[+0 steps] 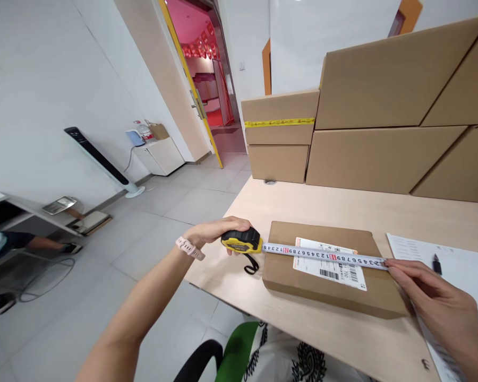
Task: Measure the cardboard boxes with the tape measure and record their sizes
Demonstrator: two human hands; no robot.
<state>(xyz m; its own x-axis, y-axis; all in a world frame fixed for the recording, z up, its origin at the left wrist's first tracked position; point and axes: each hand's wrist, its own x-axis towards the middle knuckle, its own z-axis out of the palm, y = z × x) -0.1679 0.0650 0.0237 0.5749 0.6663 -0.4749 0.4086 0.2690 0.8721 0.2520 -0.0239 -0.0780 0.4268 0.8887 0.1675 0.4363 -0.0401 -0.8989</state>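
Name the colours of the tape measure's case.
Black and yellow boxy case, clearest in the head view.

Flat carton (282, 276) on desk (302, 204), white label (330, 273) on top. Left hand (222, 229) at its 9 o'clock, gripping yellow-black tape case (241, 241). Blade (316, 254) spans carton; right hand (442, 300) pinches its end at 3–4 o'clock. Papers (466, 273) at 3, black pen (437, 264) on them. Stacked cartons (382, 106) toward 12–1; open doorway (213, 79) at 11.

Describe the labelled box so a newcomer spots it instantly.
On the pale table, before the stacked boxes, lies a flat brown box. A tape measure's blade crosses its top. Unlike the stacked boxes' visible faces, it bears a white label.
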